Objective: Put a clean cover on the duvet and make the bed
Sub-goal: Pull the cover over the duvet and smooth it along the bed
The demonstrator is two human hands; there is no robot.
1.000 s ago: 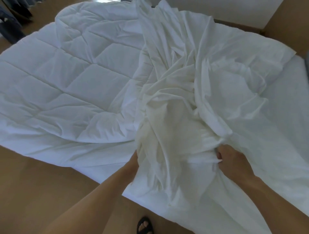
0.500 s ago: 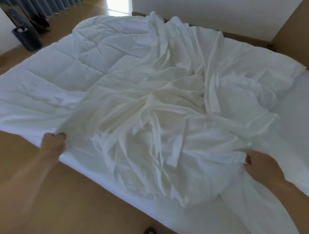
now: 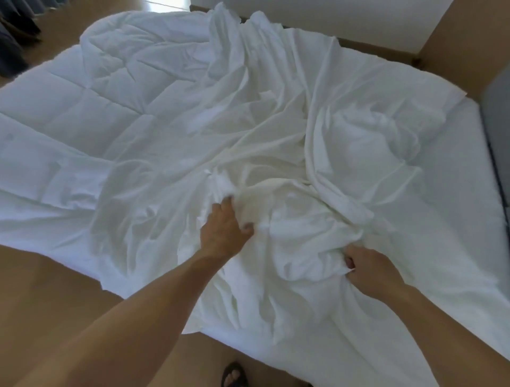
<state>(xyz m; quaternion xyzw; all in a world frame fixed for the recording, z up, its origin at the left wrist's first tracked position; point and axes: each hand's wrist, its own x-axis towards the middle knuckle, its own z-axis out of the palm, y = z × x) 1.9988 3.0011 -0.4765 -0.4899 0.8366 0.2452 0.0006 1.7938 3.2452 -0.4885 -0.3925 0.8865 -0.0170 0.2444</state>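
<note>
The cover (image 3: 276, 154) lies crumpled on top of the quilted duvet (image 3: 110, 83). Your left hand (image 3: 225, 229) and right hand (image 3: 369, 268) each grip a bunch of it, fingers (image 3: 226, 205) curled in. Work along to the open hem before spreading it.

You get bright, soft daylight, strongest from the far top, where the floor (image 3: 165, 3) glares white. The cover (image 3: 248, 143) is near blown out; its folds show only as pale grey, soft-edged shadows. Whole picture soft, weave lost. Wide lens bends the edges, corners stretch. Dim at the top left.
</note>
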